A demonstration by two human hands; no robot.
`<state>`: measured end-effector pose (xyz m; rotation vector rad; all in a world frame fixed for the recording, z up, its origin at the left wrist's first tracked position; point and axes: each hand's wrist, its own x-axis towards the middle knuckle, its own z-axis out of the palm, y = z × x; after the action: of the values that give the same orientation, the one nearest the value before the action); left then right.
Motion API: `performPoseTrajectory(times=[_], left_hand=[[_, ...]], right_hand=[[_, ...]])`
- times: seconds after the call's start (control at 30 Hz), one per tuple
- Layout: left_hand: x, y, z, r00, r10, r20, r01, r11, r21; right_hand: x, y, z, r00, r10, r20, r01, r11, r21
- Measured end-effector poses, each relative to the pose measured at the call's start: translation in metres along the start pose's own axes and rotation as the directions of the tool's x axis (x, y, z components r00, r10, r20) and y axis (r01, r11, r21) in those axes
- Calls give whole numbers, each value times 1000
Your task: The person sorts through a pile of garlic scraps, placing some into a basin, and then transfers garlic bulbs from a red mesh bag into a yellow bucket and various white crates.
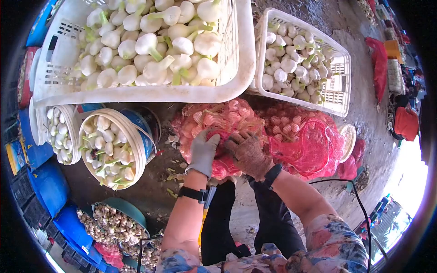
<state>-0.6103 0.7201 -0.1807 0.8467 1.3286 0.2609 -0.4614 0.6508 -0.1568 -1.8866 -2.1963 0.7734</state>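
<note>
A red mesh bag full of garlic bulbs point(234, 113) lies on the ground in front of the legs. My left hand point(203, 154), in a pale glove, grips gathered red netting at the near side of this bag. Close beside it on the right, my right hand point(249, 154), in a dirty brownish glove, rests with bent fingers on the same netting; its fingertips are partly lost in the mesh. Touching the bag on its right is a second red mesh bag point(309, 148) with garlic in it and loose netting on top.
A large white crate point(150, 93) of garlic stands at the upper left, a smaller white crate point(347, 86) at the upper right. Buckets of garlic, one a round white-rimmed bucket point(136, 141), stand left. A green basin point(129, 209) sits lower left. A black cable point(357, 195) curves at right.
</note>
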Motion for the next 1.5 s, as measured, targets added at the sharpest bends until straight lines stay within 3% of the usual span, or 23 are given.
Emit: performPoseTrajectory(times=[0.07, 0.2, 0.23, 0.27, 0.4, 0.47, 0.5, 0.53, 0.6, 0.73, 0.8, 0.83, 0.93, 1.0, 1.07, 1.1, 1.13, 1.23, 1.27, 1.3, 1.37, 1.43, 1.5], left_hand=[[12, -14, -1, 946, 298, -128, -189, 826, 531], [-21, 34, 0, 953, 262, -154, -59, 658, 750], [-27, 36, -2, 845, 532, 54, -350, 473, 809], [-33, 37, -4, 634, 724, 272, -578, 210, 789], [-27, -1, 17, 770, 585, 254, -516, 338, 787], [-12, -29, 14, 718, 654, 239, -554, 330, 764], [-6, -42, 10, 736, 641, 217, -541, 365, 758], [-5, -46, 8, 754, 627, 195, -527, 401, 750], [-6, -48, 8, 750, 630, 204, -567, 452, 688], [-12, -33, 11, 745, 623, 236, -550, 375, 746], [-9, -34, 8, 738, 615, 277, -551, 313, 773], [-10, -30, 7, 741, 602, 299, -558, 303, 773], [-8, -34, 5, 716, 611, 338, -586, 264, 766], [-7, -40, 1, 679, 642, 355, -585, 183, 790], [8, -63, -4, 662, 669, 338, -593, 192, 782], [10, -68, -7, 653, 663, 365, -588, 142, 796], [12, -70, -9, 643, 661, 387, -581, 91, 809], [1, -48, -6, 739, 553, 385, -484, 37, 874], [-8, -35, -4, 791, 485, 374, -429, 1, 903], [-17, -29, -3, 789, 515, 335, -464, 141, 875], [-62, 4, 11, 784, 582, 216, -394, 197, 898], [-89, 8, 53, 760, 643, 97, -333, 257, 907], [-108, 2, 110, 633, 701, 329, -620, 204, 758]], right_hand=[[-1, -9, -3, 963, 241, -122, -178, 907, 382], [-10, -5, -5, 875, 484, -24, -345, 656, 671], [-13, -4, -1, 866, 500, 29, -354, 572, 740], [-14, -4, 2, 858, 507, 80, -359, 481, 800], [-14, -10, -14, 884, 467, -24, -269, 549, 792], [-22, -10, -19, 877, 480, -13, -263, 503, 823], [-24, -13, -31, 837, 546, 42, -271, 347, 898], [-24, -11, -33, 823, 566, 35, -284, 358, 889], [-21, -12, -35, 883, 464, -65, -315, 690, 652], [-13, -20, -23, 884, 466, -39, -436, 852, 288], [-7, -10, -17, 931, 270, 245, -321, 926, 201], [-9, -11, -19, 942, 246, 228, -290, 940, 182], [-23, -14, -22, 932, 244, 267, -322, 896, 306], [-37, -28, 4, 951, 277, 140, -311, 855, 416], [-43, -39, 18, 922, 329, -202, -179, 828, 531], [-46, -45, -6, 917, 394, 62, -341, 693, 636], [-46, -45, -11, 917, 393, 63, -340, 691, 638], [-52, -36, -41, 928, 327, 176, -372, 809, 456], [-61, -24, -63, 931, 360, 58, -341, 801, 492], [-74, -8, -85, 921, 386, -56, -300, 794, 529], [-105, 37, -126, 767, 374, -520, -310, 927, 210], [-140, 83, -146, 644, 420, -639, -556, 831, -14], [-183, 122, -143, 689, 572, -445, -699, 687, -199]])
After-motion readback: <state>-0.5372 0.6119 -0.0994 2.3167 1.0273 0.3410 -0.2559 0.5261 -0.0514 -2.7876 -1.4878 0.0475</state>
